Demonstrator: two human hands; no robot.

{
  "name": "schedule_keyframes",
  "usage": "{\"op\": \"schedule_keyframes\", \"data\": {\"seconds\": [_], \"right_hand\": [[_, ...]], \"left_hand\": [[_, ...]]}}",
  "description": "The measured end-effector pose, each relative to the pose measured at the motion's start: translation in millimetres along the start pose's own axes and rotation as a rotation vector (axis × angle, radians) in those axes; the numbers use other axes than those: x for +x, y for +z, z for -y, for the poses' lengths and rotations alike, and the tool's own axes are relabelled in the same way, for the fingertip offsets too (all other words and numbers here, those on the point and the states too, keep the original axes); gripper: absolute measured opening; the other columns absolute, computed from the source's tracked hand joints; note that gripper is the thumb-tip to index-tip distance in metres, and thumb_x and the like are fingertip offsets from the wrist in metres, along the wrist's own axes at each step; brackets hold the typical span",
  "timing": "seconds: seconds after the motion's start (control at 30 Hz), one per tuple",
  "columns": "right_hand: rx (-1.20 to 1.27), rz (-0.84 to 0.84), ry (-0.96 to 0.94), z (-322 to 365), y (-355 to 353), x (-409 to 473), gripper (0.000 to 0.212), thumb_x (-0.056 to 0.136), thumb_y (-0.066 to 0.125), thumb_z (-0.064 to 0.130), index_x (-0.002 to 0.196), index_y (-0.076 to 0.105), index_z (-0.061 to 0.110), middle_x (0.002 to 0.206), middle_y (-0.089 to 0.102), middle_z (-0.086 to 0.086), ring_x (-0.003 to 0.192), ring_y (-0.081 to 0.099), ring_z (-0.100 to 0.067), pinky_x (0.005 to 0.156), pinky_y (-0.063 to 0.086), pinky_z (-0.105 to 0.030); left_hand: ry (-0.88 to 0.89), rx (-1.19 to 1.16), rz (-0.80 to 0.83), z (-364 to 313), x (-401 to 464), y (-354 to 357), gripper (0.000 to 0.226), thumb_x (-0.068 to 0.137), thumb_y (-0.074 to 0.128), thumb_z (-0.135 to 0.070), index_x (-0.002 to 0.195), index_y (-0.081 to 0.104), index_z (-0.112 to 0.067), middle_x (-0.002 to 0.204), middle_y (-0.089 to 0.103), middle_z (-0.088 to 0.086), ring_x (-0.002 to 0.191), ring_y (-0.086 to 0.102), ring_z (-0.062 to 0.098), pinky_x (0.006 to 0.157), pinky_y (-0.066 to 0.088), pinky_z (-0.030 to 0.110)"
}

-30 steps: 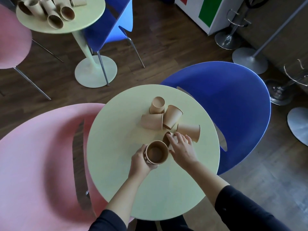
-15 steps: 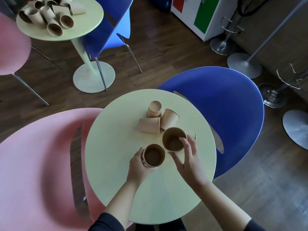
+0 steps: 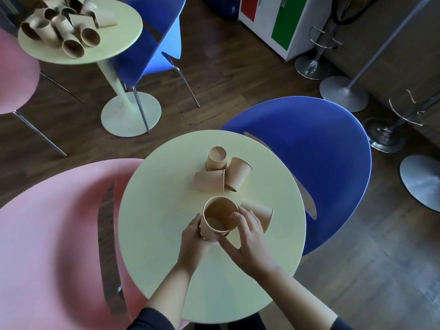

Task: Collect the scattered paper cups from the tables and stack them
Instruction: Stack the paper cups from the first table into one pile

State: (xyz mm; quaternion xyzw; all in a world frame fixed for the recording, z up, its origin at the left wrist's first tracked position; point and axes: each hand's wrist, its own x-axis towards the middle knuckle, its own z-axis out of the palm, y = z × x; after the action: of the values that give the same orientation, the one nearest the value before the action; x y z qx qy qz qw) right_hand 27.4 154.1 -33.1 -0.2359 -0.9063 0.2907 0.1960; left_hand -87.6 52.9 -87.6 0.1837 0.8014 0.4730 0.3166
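Head view. Near round table [image 3: 152, 234]: both hands meet on an upright stack of cups [image 3: 219, 219], mouth up, near the table's middle. The left hand [image 3: 194, 239] curls round the stack's left wall. The right hand [image 3: 247, 236] has fingers curled over the right rim and wall, thumb low on the near side.

Risks, as judged: the top cup may seat crooked and jam. The right hand sits just beside a lying cup [image 3: 260, 215]; a knock could roll it toward the table's right edge. The far cluster looks propped together, so pulling one may shift the rest.

Count, near table: one stack, its number of cups not readable; four loose cups, namely the lying cup by the right hand and three in the cluster [image 3: 220, 173] beyond.

Far table [image 3: 123, 41], upper left: a heap of cups [image 3: 64, 27], roughly nine, overlapping, so the count is unsure.

Chairs: two pink, two blue.
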Motion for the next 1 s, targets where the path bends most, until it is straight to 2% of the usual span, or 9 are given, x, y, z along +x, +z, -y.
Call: {"op": "schedule_keyframes", "data": {"seconds": [0.2,0.4,0.47,0.53,0.57,0.73,0.8,0.9,1.0], "right_hand": [[-0.089,0.033,0.0,-11,8,-8,0.047,0.081,0.066,0.045,0.112,0.054,0.012,0.122,0.058,-0.006,0.118,0.049,-0.02,0.097,0.046,-0.049],[-0.189,0.198,0.094,-16,21,-15,0.065,0.092,0.03,0.066,0.121,0.057,0.014,0.137,0.054,-0.003,0.131,0.046,-0.024,0.103,0.038,-0.06],[-0.158,0.249,0.14,-19,25,-16,0.072,0.091,0.021,0.069,0.127,0.055,0.016,0.148,0.041,0.0,0.139,0.034,-0.024,0.107,0.03,-0.061],[-0.113,0.321,0.2,-23,29,-18,0.077,0.087,0.014,0.073,0.138,0.045,0.023,0.157,0.015,0.01,0.145,0.009,-0.018,0.111,0.016,-0.056],[-0.114,0.334,0.212,-25,31,-20,0.074,0.088,0.015,0.072,0.141,0.04,0.026,0.157,0.009,0.013,0.144,0.005,-0.016,0.111,0.015,-0.056],[-0.208,0.334,0.155,-27,31,-20,0.054,0.092,0.035,0.053,0.139,0.04,0.026,0.153,0.024,0.005,0.139,0.032,-0.023,0.106,0.026,-0.057],[-0.222,0.363,0.164,-25,29,-19,0.057,0.092,0.033,0.055,0.143,0.036,0.028,0.155,0.019,0.006,0.141,0.024,-0.022,0.109,0.019,-0.055],[-0.185,0.416,0.17,-25,21,-17,0.064,0.09,0.027,0.063,0.149,0.013,0.043,0.157,-0.005,0.014,0.144,-0.008,-0.013,0.117,-0.004,-0.047],[-0.054,0.361,0.16,-27,3,-14,0.075,0.087,0.039,0.058,0.15,0.001,0.041,0.158,-0.003,0.014,0.145,-0.007,-0.003,0.117,-0.012,-0.034]], "left_hand": [[-0.005,0.037,0.004,2,2,1,0.056,0.055,0.086,-0.016,0.105,0.064,-0.031,0.094,0.07,-0.015,0.09,0.064,0.005,0.079,0.053,0.023],[-0.081,-0.061,-0.014,0,4,4,0.047,0.064,0.081,-0.007,0.099,0.066,-0.035,0.095,0.069,-0.014,0.09,0.062,0.006,0.081,0.052,0.025],[-0.067,-0.047,-0.01,1,4,4,0.049,0.063,0.082,-0.006,0.098,0.066,-0.035,0.094,0.069,-0.013,0.087,0.062,0.005,0.08,0.051,0.022],[-0.028,0.009,-0.003,2,4,4,0.053,0.06,0.085,-0.007,0.098,0.064,-0.037,0.093,0.069,-0.014,0.086,0.062,0.001,0.078,0.049,0.016],[-0.023,0.024,0.002,2,4,4,0.055,0.058,0.085,-0.007,0.098,0.063,-0.037,0.093,0.069,-0.014,0.087,0.062,0.0,0.077,0.049,0.014],[-0.023,0.056,0.006,2,4,3,0.06,0.057,0.086,-0.01,0.104,0.062,-0.038,0.096,0.069,-0.016,0.09,0.061,-0.005,0.076,0.045,0.008],[-0.021,0.063,0.01,-1,4,3,0.061,0.058,0.086,-0.009,0.105,0.061,-0.038,0.097,0.068,-0.016,0.091,0.061,-0.005,0.075,0.044,0.005],[-0.037,0.063,0.016,-4,3,2,0.062,0.057,0.087,-0.008,0.102,0.059,-0.04,0.095,0.067,-0.016,0.09,0.061,-0.004,0.073,0.043,0.003],[-0.027,0.096,0.013,-4,3,1,0.061,0.051,0.091,-0.013,0.093,0.057,-0.044,0.088,0.068,-0.015,0.082,0.061,-0.002,0.068,0.042,0.004]]}}
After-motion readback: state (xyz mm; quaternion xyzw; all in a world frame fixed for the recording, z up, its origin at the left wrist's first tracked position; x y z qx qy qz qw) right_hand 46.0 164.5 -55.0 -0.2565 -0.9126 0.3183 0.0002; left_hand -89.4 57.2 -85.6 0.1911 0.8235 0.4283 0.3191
